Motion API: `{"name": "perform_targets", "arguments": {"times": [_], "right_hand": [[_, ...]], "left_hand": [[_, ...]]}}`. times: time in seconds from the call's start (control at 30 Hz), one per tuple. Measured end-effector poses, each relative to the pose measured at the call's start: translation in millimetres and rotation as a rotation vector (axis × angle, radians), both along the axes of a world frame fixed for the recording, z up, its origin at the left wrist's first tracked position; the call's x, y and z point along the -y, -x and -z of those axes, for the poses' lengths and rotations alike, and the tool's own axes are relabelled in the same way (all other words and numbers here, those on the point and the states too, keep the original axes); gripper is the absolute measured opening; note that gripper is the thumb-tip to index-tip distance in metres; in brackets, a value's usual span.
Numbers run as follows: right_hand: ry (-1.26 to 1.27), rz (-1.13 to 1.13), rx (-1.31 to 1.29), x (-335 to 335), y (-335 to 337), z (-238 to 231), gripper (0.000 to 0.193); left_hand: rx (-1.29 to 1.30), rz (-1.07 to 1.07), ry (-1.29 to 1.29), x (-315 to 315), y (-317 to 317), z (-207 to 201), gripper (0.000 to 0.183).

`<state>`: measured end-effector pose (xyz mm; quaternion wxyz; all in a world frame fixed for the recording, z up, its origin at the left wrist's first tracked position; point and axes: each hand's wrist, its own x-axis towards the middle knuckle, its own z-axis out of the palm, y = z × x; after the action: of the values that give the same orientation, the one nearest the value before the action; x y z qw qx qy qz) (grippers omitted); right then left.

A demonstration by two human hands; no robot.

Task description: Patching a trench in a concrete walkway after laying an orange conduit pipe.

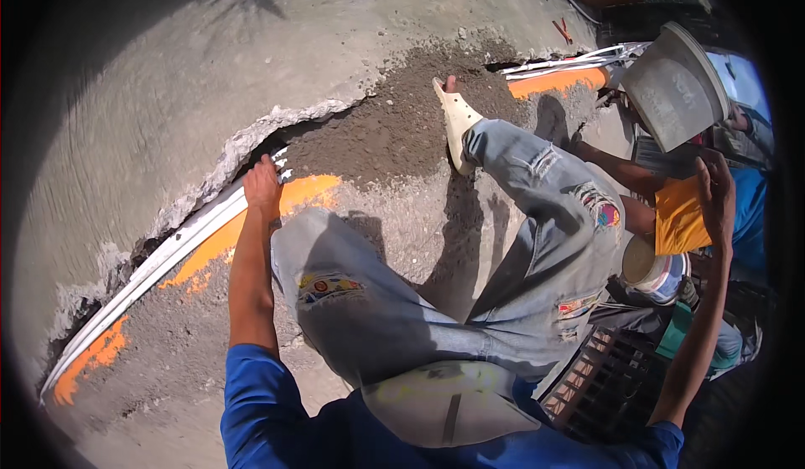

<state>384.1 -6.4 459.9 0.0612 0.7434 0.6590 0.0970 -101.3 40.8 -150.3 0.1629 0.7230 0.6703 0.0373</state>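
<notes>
White pipes (180, 243) run along a broken groove in the concrete at the left. My left hand (262, 186) is closed over them where they meet a heap of wet grey mortar (386, 121); its fingertips are partly hidden at the groove's edge. Raised on the right is my right hand (717, 186), its fingers apart and nothing visible in it. Just above that hand a grey bucket (675, 88) is tilted, with another person's hand (738, 119) by its rim.
Orange paint (205, 251) lines the groove. My foot in a pale clog (459, 125) stands on the mortar's edge. A co-worker in yellow shorts (677, 216) is close at right, beside a paint pail (654, 269) and a dark crate (595, 377). Red-handled pliers (563, 31) lie farther off.
</notes>
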Motion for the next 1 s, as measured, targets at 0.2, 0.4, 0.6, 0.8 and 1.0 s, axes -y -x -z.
{"name": "perform_targets", "arguments": {"times": [0.2, 0.4, 0.6, 0.8, 1.0], "right_hand": [[-0.003, 0.500, 0.076, 180, -66, -33, 0.027], [0.216, 0.600, -0.202, 278, -73, 48, 0.044], [0.385, 0.198, -0.402, 113, -61, 166, 0.030], [0.325, -0.062, -0.560, 26, -69, 304, 0.030], [0.265, -0.357, -0.520, -81, -82, 440, 0.040]], "left_hand": [[0.046, 0.013, 0.037, -1, -9, 32, 0.032], [0.045, -0.036, 0.082, -10, -10, 19, 0.031], [0.007, -0.096, 0.083, -9, 9, 35, 0.034], [0.087, -0.126, 0.006, 0, -4, 37, 0.040], [0.093, -0.086, -0.022, 5, 11, 26, 0.036]]}}
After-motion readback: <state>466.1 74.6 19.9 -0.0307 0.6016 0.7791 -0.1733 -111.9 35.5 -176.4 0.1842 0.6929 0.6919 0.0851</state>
